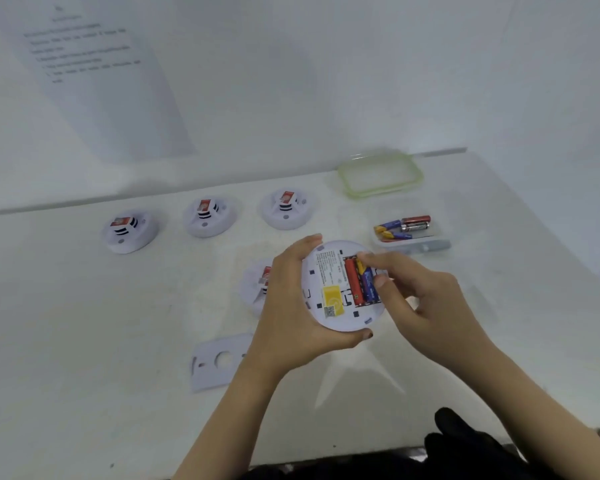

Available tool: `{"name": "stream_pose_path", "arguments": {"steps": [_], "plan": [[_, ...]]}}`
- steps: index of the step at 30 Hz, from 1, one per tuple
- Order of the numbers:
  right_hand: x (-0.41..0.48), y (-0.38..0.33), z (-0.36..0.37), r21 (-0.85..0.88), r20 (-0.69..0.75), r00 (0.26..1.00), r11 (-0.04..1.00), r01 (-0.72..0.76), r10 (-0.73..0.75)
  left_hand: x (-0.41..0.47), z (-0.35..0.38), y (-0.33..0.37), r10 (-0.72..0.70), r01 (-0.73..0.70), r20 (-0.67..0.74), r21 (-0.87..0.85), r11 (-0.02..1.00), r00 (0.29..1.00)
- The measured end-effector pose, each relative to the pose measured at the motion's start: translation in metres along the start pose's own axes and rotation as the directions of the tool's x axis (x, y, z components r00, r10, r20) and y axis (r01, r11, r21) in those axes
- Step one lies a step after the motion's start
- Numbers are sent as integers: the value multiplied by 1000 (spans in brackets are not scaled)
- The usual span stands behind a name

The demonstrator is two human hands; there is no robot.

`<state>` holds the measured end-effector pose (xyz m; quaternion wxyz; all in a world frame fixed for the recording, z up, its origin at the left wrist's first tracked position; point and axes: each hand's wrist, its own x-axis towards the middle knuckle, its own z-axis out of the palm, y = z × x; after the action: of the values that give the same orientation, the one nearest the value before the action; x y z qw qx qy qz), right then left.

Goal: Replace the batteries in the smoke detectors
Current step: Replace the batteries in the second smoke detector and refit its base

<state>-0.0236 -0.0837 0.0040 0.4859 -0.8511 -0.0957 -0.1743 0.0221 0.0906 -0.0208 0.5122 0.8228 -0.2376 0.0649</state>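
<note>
Smoke detector (323,271), turned back-up, is being gripped at its rim by the curled fingers and thumb of the left hand (284,306) above the white table (84,323). The right hand (420,296) is pinching a blue battery (369,287) in the open compartment, beside a red battery (353,282). Beyond the grip, 3 more detectors (208,213) are sitting in a row. A clear tub (416,245) of batteries is standing just beyond the right hand, and a mounting plate (219,362) is lying nearer the person, left of the grip.
</note>
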Motion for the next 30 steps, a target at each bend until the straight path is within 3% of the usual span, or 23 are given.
{"name": "stream_pose_path", "arguments": {"steps": [8, 19, 27, 30], "plan": [[5, 25, -46, -120, 87, 996, 993, -24, 34, 9, 47, 29, 31, -31, 11, 20, 999, 999], [16, 60, -75, -138, 253, 966, 990, -21, 56, 16, 86, 35, 60, -57, -60, 41, 998, 996], [20, 68, -86, -76, 273, 960, 996, -34, 54, 23, 99, 34, 100, -100, -53, 4, 995, 994], [19, 68, -87, 42, 223, 975, 999, -19, 10, 32, 97, 46, 179, -181, -35, -33, 983, 983]]}}
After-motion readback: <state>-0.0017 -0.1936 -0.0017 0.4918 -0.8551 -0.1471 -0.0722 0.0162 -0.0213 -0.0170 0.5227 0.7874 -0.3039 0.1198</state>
